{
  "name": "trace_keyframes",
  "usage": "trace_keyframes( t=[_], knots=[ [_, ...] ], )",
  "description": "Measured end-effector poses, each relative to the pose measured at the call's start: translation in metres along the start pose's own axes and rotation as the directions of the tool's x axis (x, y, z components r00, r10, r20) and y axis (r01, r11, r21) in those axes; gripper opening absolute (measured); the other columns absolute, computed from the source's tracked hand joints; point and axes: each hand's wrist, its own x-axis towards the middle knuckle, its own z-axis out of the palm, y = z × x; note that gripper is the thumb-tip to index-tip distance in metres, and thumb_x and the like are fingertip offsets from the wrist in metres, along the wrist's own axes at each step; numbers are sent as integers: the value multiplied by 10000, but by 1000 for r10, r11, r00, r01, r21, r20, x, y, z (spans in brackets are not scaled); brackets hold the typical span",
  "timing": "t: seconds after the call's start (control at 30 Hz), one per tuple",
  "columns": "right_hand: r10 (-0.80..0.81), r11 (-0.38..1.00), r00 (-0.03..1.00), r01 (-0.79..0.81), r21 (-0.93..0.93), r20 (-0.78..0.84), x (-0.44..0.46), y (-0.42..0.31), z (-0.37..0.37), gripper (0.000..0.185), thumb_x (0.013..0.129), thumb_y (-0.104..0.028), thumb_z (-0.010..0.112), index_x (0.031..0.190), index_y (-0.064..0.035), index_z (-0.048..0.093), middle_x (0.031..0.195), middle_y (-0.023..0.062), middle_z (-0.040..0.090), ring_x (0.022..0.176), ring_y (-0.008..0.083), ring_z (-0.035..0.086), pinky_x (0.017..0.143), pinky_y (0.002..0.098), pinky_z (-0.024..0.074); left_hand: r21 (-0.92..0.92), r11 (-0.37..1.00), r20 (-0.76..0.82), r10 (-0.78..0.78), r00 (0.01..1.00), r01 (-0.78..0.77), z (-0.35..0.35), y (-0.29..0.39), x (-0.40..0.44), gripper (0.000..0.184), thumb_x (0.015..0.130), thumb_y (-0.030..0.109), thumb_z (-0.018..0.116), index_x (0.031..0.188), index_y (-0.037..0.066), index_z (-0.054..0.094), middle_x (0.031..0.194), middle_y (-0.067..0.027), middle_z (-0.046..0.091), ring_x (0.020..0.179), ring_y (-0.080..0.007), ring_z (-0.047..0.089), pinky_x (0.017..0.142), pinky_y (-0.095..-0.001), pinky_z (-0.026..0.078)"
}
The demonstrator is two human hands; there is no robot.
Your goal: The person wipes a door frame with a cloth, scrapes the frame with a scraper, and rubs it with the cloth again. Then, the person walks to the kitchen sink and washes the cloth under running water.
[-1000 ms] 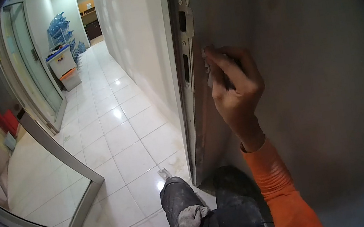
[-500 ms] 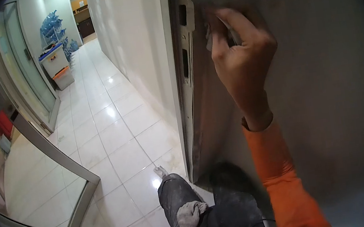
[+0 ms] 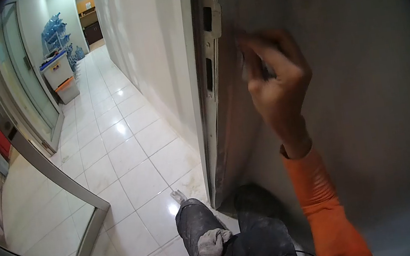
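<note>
My right hand [image 3: 281, 74], bare below an orange sleeve, is raised beside a brown metal door frame [image 3: 231, 88]. Its fingers are pinched together around something small and greyish, too blurred and hidden to name. Just left of the fingertips, a metal strike plate [image 3: 210, 39] with two dark slots is set in the frame's edge. Low in the view, my left hand [image 3: 212, 247] wears a grey work glove and rests on my dark trouser leg [image 3: 194, 222]. Its fingers are curled, and whatever may be inside them is hidden.
A tiled corridor floor [image 3: 132, 163] runs away to the left of the frame, along a white wall [image 3: 148, 47]. A metal-framed glass door [image 3: 90, 236] stands at lower left. Farther back are stacked plastic boxes [image 3: 59, 77] and blue water bottles [image 3: 55, 31].
My right hand has moved down along the frame, still pinched. My left hand stays on my leg. The view has shifted slightly.
</note>
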Motion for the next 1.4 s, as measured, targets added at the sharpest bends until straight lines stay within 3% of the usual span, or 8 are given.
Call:
trace_keyframes(
  t=[0.23,0.3,0.4,0.57,0.83,1.07,1.27,1.4],
  knots=[
    [-158,987,977,159,0,-144,62,3,14,102,841,33,714,922,-3,766,789,113,714,659,159,668,579,283,507,23,1000,7,-9,1000,8,2,0,8,180,911,192,601,1020,91,703,993,-115,706,960,-337,664,860,-463,502],
    [-281,959,954,276,-61,-103,32,22,10,245,761,78,713,958,-50,783,936,93,734,775,209,709,693,292,548,26,1000,19,-17,1000,17,5,2,10,178,914,191,598,1020,92,701,995,-115,705,957,-337,662,858,-464,502],
    [-53,998,995,50,45,81,-29,4,-5,264,761,80,714,978,-54,785,942,97,727,797,211,708,689,294,555,7,1000,30,-17,999,17,15,-4,14,175,918,191,595,1021,94,699,1000,-115,703,952,-338,660,855,-465,501],
    [-19,976,968,-36,214,250,-92,-9,-15,352,721,53,772,1068,-3,748,997,110,687,863,259,678,703,350,576,27,1000,41,11,999,-13,21,-7,16,166,918,194,595,1016,104,695,999,-109,702,933,-339,660,848,-457,503],
    [-148,987,988,150,61,-32,16,8,8,301,749,39,753,1007,-110,796,867,60,712,773,231,680,678,323,555,36,999,60,-11,998,9,13,8,20,167,903,179,604,1024,105,692,1004,-119,699,951,-342,660,848,-462,501],
    [-55,971,987,17,240,151,-59,-13,-3,248,817,-9,785,1039,-120,788,855,61,745,749,183,716,694,290,569,25,1000,64,-17,998,15,18,-3,17,170,907,203,605,1029,119,690,996,-114,697,945,-339,654,850,-456,494],
    [-58,949,985,105,298,-163,45,6,25,242,810,34,779,1024,-80,785,985,63,776,862,172,750,754,276,581,43,998,16,38,999,-39,11,1,12,167,891,158,622,1032,102,691,971,-117,700,933,-345,666,825,-461,508],
    [-109,986,994,110,122,-17,0,-6,8,236,799,44,778,995,-88,791,929,65,775,852,154,745,749,263,573,23,1000,26,5,1000,-5,7,0,9,170,900,191,618,1027,105,691,982,-109,701,935,-331,662,840,-452,499]
  ],
)
